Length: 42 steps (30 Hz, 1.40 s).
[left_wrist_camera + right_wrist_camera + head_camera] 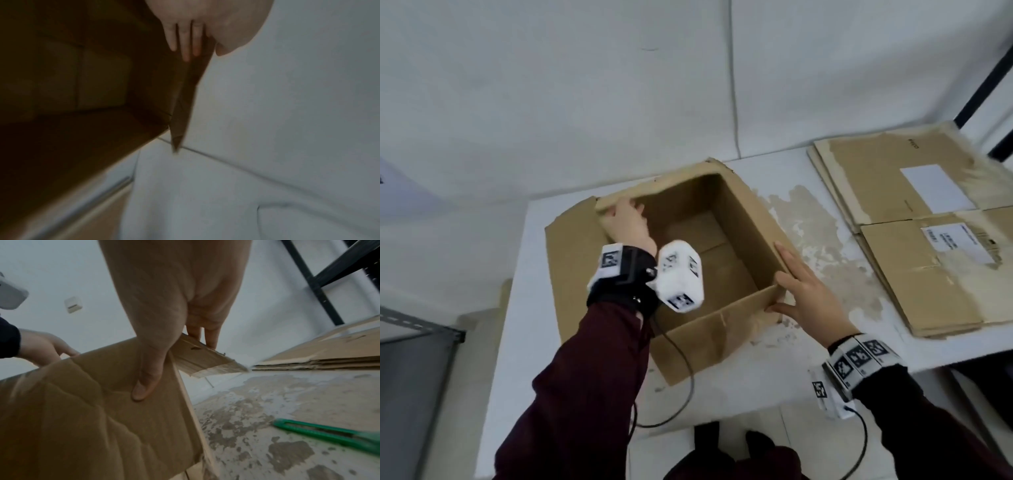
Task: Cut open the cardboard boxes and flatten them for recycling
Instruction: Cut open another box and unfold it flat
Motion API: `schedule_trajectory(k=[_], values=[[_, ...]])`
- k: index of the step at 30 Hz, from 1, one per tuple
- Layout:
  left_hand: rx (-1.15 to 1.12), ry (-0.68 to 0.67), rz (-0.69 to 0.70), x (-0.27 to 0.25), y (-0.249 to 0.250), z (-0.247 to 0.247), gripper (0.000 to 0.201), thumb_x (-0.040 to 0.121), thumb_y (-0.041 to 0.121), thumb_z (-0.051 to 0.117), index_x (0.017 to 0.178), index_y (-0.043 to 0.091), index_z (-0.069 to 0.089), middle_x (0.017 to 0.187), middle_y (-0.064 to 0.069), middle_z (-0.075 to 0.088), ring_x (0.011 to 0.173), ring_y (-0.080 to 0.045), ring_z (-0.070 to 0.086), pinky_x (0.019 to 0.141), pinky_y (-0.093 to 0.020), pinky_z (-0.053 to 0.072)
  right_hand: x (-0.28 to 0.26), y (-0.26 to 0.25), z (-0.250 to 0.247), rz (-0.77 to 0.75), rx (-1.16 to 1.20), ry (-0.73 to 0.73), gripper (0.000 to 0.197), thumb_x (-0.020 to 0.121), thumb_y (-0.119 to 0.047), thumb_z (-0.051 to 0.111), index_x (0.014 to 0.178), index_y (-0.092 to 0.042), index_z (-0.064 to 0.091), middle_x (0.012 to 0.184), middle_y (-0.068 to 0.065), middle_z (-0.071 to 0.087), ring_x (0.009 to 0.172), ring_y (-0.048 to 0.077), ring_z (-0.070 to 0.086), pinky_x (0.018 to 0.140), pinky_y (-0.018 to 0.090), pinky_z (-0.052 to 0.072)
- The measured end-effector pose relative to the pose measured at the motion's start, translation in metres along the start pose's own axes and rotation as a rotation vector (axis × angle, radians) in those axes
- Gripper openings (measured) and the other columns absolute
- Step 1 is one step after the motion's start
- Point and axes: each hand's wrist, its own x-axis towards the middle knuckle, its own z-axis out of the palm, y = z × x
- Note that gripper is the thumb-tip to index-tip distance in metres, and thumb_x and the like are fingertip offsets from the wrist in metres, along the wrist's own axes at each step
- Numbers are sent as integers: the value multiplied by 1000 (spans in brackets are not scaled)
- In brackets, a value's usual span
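Observation:
An open brown cardboard box [705,329] stands upright on the white table [808,370], with one flap lying flat to its left. My left hand [625,222] grips the box's far left corner: its fingers [186,48] lie inside the wall and the thumb outside, pinching the cardboard. My right hand [808,294] is spread round the near right corner. Its straight fingers [209,337] lie along the right wall and the thumb presses flat on the near wall [92,418]. A green utility knife [329,436] lies on the table to the right, seen only in the right wrist view.
A stack of flattened cardboard [928,222] with white labels lies at the table's right end. The table's surface is worn and patchy beside the box. A black rack frame [983,78] stands at the far right, and a grey shelf [414,342] at the left. A white wall runs behind.

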Motion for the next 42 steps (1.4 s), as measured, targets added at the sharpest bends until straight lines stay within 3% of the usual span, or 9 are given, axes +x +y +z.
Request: schedule_trajectory(k=[5, 10, 13, 17, 25, 29, 34, 38, 42], values=[[721, -133, 486, 34, 10, 40, 78, 89, 29, 61, 150, 9, 16, 158, -10, 17, 143, -23, 24, 116, -40, 22, 1, -1, 1, 18, 10, 9, 30, 71, -23, 79, 81, -14, 52, 157, -3, 15, 145, 17, 17, 107, 39, 40], [1567, -273, 457, 88, -2, 62, 100, 79, 40, 71, 152, 14, 7, 159, -16, -10, 146, -33, -9, 115, -54, -3, 1, -3, 2, 79, 34, 38, 32, 72, -21, 78, 78, -15, 47, 157, -7, 15, 145, 12, 15, 109, 30, 34], [1786, -326, 425, 111, -14, 61, 96, 73, 34, 77, 148, 13, 20, 155, -21, 16, 143, -39, 14, 114, -57, 15, 0, -7, 4, 94, 44, 37, 35, 73, -22, 78, 78, -17, 44, 157, -7, 15, 144, 15, 20, 107, 31, 38], [1936, -273, 620, 115, -22, 61, 49, 89, 18, 57, 134, 13, 38, 131, -19, 48, 123, -38, 44, 102, -51, 34, -1, -14, 11, 103, 25, 129, 37, 71, -19, 79, 76, -13, 43, 154, -5, 26, 135, 18, 39, 84, 36, 56], [1754, -406, 584, 88, 11, 60, 51, 95, 40, 45, 132, 5, 49, 134, -20, 52, 122, -40, 49, 103, -49, 39, 9, -26, -11, 15, -80, 255, 37, 65, -20, 82, 75, -12, 48, 143, 10, 45, 128, 28, 47, 92, 42, 52], [1489, -691, 661, 3, 25, 49, 56, 97, 45, 44, 142, 11, 41, 142, -12, 47, 131, -29, 43, 108, -35, 34, 31, -41, -43, 3, -205, 260, 37, 66, -26, 80, 85, -17, 49, 146, 10, 41, 132, 34, 41, 95, 52, 43], [994, -968, 382, -84, -12, 12, 47, 96, 51, 41, 128, 21, 58, 128, 4, 61, 121, -10, 54, 109, -33, 37, 53, -62, -75, -185, -416, 220, 63, 62, -31, 81, 119, -23, 55, 147, 9, 41, 131, 39, 40, 97, 54, 37], [635, -890, 361, -100, -34, -24, 36, 94, 42, 51, 118, 19, 65, 114, 3, 69, 112, -14, 60, 102, -41, 45, 46, -66, -71, -245, -412, 353, 92, 60, -45, 81, 139, -33, 35, 148, 8, 38, 138, 28, 33, 108, 56, 23], [594, -749, 478, -114, -41, -46, 29, 77, 52, 68, 89, 26, 67, 88, 7, 69, 87, -11, 63, 82, -32, 48, 29, -87, -58, 149, -139, 493, 117, 61, -84, 52, 148, -24, 2, 153, 26, 0, 142, 46, -2, 108, 64, -6]])
